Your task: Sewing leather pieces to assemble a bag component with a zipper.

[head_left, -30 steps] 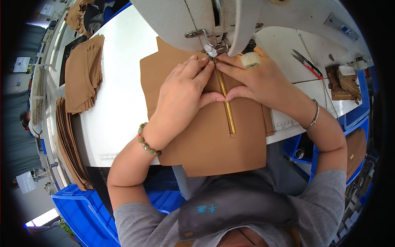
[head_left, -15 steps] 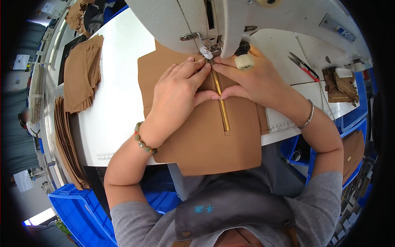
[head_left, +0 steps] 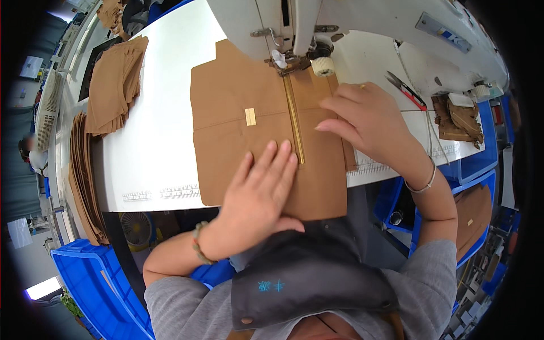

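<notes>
A brown fabric panel (head_left: 221, 164) lies under the sewing machine (head_left: 255, 20), its gold zipper (head_left: 296, 136) running down from the presser foot (head_left: 285, 67). A small pale gold tag (head_left: 250, 117) shows on the panel's left part. My left hand (head_left: 255, 201) is open, fingers laid on the panel just left of the zipper's lower half, thumb at the near edge. My right hand (head_left: 371, 122) is open with bent fingers and thumb apart, over the panel's right side, right of the zipper, below the white knob (head_left: 322, 66).
Stacks of brown pieces (head_left: 113, 85) (head_left: 85, 175) lie along the left of the white table (head_left: 158, 158). Scissors (head_left: 411, 93) and scraps (head_left: 456, 122) are at right. Blue bins (head_left: 85, 277) (head_left: 484, 158) flank me. A blurred person (head_left: 34, 153) is at far left.
My left hand has left the presser foot, sliding down toward me and spreading out, uncovering the tag. My right hand has drawn right, off the zipper. The view has shifted.
</notes>
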A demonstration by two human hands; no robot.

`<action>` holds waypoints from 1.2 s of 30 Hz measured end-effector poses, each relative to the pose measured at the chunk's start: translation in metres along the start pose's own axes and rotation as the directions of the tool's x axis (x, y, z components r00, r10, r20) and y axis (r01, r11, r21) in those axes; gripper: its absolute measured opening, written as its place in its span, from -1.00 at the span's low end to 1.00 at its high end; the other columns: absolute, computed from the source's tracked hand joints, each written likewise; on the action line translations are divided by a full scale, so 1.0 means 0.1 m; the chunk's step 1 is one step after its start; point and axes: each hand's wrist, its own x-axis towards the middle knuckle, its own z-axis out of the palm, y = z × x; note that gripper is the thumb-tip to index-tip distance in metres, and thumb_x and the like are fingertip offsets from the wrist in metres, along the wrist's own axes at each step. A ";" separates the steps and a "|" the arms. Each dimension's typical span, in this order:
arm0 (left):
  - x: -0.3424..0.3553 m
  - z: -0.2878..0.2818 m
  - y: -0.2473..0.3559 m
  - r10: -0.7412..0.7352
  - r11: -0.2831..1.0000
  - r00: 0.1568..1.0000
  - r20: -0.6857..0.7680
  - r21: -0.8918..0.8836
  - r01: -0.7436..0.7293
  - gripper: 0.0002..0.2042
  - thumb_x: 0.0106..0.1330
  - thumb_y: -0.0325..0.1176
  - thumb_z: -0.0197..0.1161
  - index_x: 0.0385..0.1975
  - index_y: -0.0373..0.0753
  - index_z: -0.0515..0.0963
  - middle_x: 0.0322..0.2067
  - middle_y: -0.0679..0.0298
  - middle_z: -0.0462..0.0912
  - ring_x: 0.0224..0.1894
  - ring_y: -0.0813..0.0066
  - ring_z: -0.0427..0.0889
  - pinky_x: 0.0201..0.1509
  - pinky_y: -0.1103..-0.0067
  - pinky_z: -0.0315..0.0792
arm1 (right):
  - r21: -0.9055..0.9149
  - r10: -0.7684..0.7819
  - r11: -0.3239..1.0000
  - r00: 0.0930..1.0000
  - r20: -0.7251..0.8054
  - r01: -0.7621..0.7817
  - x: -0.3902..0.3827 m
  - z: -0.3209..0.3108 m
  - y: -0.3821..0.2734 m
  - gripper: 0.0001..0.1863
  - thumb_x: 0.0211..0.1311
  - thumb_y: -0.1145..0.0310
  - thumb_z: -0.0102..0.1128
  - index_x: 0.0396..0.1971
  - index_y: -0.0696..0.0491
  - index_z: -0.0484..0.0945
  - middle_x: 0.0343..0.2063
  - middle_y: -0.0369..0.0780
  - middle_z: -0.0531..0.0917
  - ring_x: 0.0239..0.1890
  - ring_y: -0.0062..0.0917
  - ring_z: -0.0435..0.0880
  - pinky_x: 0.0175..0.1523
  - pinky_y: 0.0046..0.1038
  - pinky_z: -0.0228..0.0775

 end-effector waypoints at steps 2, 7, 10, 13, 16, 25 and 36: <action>-0.08 0.11 0.14 0.007 0.995 0.999 0.039 0.102 -0.011 -0.01 -0.03 0.09 0.55 0.40 -0.39 0.40 0.41 -0.02 0.45 0.45 0.00 0.44 0.49 0.10 0.29 | 0.146 0.050 0.988 0.999 0.011 -0.051 -0.16 -0.08 -0.06 -0.74 0.22 0.14 0.42 -0.31 0.03 0.67 -0.46 -0.26 0.61 -0.38 -0.34 0.63 -0.19 -0.33 0.45; -0.02 0.00 -0.05 -0.032 0.990 0.995 -0.097 -0.138 0.018 -0.48 0.26 -0.33 0.33 0.24 -0.36 0.55 0.22 -0.02 0.62 0.30 0.02 0.58 0.36 0.25 0.43 | 0.351 0.190 0.919 0.982 0.004 -0.179 -0.52 -0.13 -0.26 -0.88 0.14 0.45 0.46 -0.41 0.10 0.65 -0.39 -0.24 0.66 -0.34 -0.33 0.67 -0.23 -0.31 0.52; 0.06 -0.22 -0.15 -0.291 0.814 0.957 -0.009 -0.528 0.243 -0.70 0.48 -0.31 0.19 0.00 -0.42 0.63 -0.08 -0.10 0.70 0.03 -0.08 0.66 0.12 0.30 0.52 | 0.384 0.162 0.915 0.984 -0.070 -0.123 -0.58 -0.04 -0.38 -0.87 0.09 0.51 0.45 -0.39 0.09 0.64 -0.35 -0.23 0.68 -0.33 -0.31 0.68 -0.18 -0.31 0.56; 0.11 -0.37 -0.17 -0.436 0.625 0.881 0.184 -0.642 0.444 -0.64 0.62 -0.24 0.08 -0.12 -0.49 0.61 -0.31 -0.14 0.63 -0.23 -0.10 0.62 -0.10 0.29 0.48 | 0.266 -0.085 0.954 0.978 -0.191 0.135 -0.54 0.11 -0.48 -0.80 0.05 0.48 0.48 -0.31 0.10 0.66 -0.27 -0.23 0.68 -0.25 -0.29 0.70 -0.11 -0.33 0.60; 0.13 -0.38 -0.15 -0.453 0.570 0.870 0.195 -0.687 0.451 -0.61 0.64 -0.20 0.06 -0.15 -0.51 0.60 -0.39 -0.11 0.57 -0.33 -0.05 0.57 -0.18 0.30 0.44 | 0.231 -0.142 0.957 0.977 -0.159 0.177 -0.47 0.24 -0.56 -0.79 0.05 0.42 0.44 -0.29 0.11 0.66 -0.29 -0.25 0.65 -0.23 -0.33 0.69 -0.16 -0.36 0.58; 0.07 -0.30 -0.19 -0.396 0.606 0.913 0.099 -0.719 0.341 -0.59 0.64 -0.19 0.06 -0.15 -0.52 0.61 -0.36 -0.12 0.59 -0.31 -0.06 0.59 -0.14 0.32 0.46 | 0.042 -0.194 0.979 0.971 -0.140 0.202 -0.50 0.35 -0.66 -0.70 -0.04 0.37 0.29 -0.24 0.12 0.65 -0.34 -0.27 0.60 -0.29 -0.44 0.65 -0.30 -0.46 0.52; 0.05 -0.19 -0.17 -0.395 0.613 0.915 0.076 -0.721 0.325 -0.70 0.53 -0.29 0.20 -0.09 -0.47 0.66 -0.26 -0.07 0.68 -0.14 -0.07 0.66 0.01 0.31 0.54 | 0.025 -0.241 0.969 0.962 -0.130 0.247 -0.56 0.35 -0.67 -0.70 -0.02 0.39 0.31 -0.23 0.14 0.69 -0.24 -0.21 0.65 -0.20 -0.36 0.68 -0.24 -0.43 0.58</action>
